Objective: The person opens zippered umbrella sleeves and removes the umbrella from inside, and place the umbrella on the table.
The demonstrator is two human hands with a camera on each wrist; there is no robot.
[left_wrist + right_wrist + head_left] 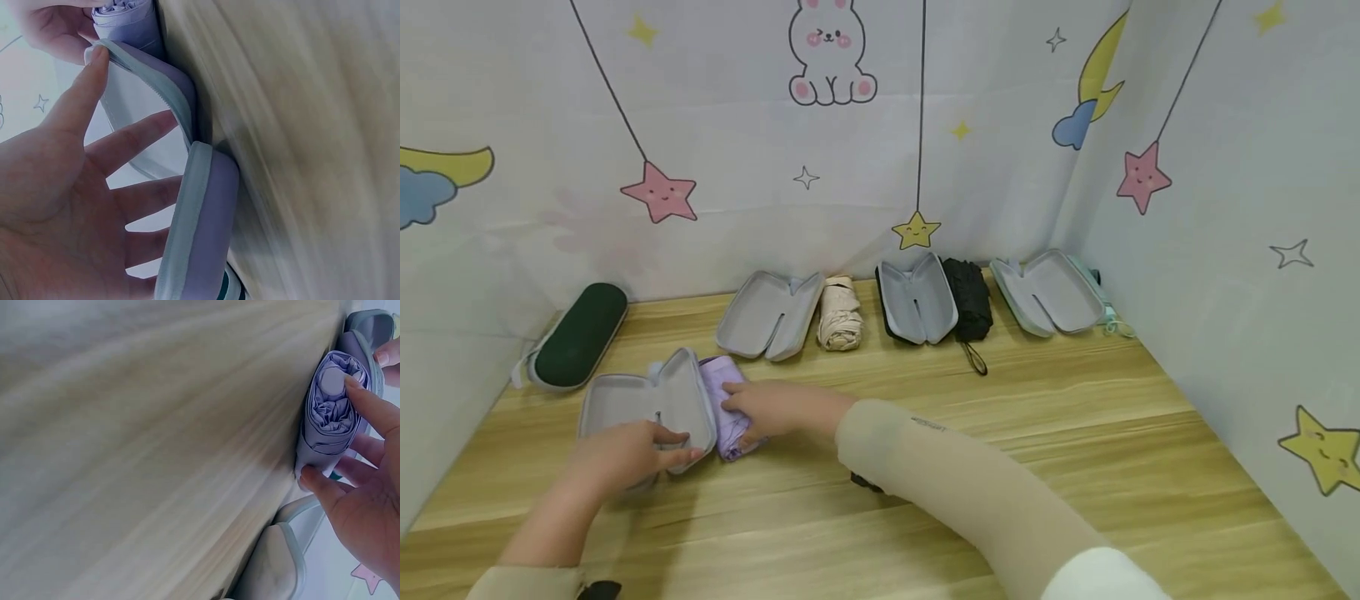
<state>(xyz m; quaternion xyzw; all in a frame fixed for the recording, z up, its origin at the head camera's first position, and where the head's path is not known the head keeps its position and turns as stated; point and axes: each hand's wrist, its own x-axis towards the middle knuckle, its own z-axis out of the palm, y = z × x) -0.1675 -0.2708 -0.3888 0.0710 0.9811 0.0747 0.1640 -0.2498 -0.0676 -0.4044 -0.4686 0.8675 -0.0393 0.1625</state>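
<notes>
A lavender folded umbrella point(724, 408) lies on the table against the right side of an open purple case with a grey lining point(617, 400). My right hand point(775, 407) grips the umbrella from its right. In the right wrist view, one fingertip touches the round button-like end of the umbrella point(331, 415) and another digit presses its side. My left hand point(632, 454) is over the open case, fingers extended. The left wrist view has its thumb touching the rim of the case point(209, 225), while its other fingers reach inside between the two halves.
A closed dark green case point(583, 333) stands at the back left. Along the back wall are an open grey-lined case point(752, 308), a beige rolled umbrella point(840, 315), an open black case point(917, 296), a black folded umbrella point(967, 298) and an open mint case point(1060, 292).
</notes>
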